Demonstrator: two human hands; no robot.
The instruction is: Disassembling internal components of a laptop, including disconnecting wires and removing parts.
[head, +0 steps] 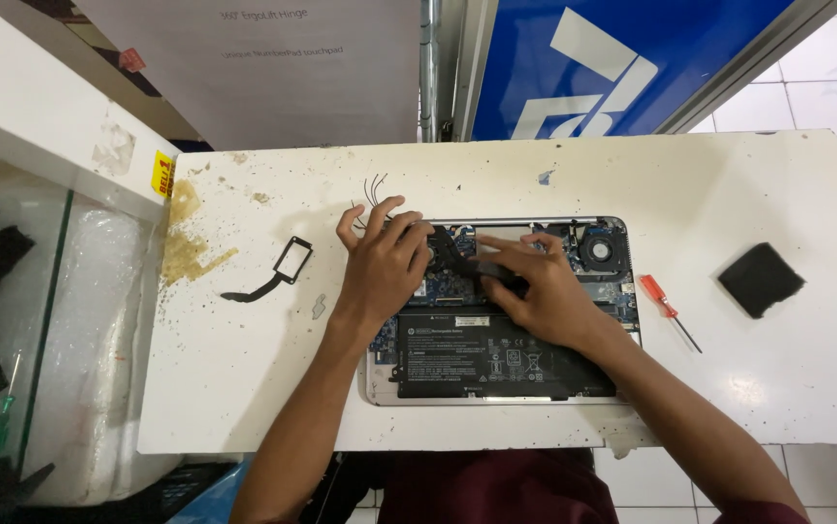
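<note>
Over open laptop (496,374), left hand (385,267) splayed (palm down), right hand (535,291) flat

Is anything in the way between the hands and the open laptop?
Nothing visible is. The left hand and right hand already rest on the open laptop, on its upper parts above the black battery.

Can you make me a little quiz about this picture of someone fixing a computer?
1. True or false: the red screwdriver lies to the right of the opened laptop.
2. What are the left hand and right hand touching: A) the black pad, B) the laptop's insides, C) the small black frame?
3. What colour is the table?

Key: 1 true; 2 B; 3 white.
</note>
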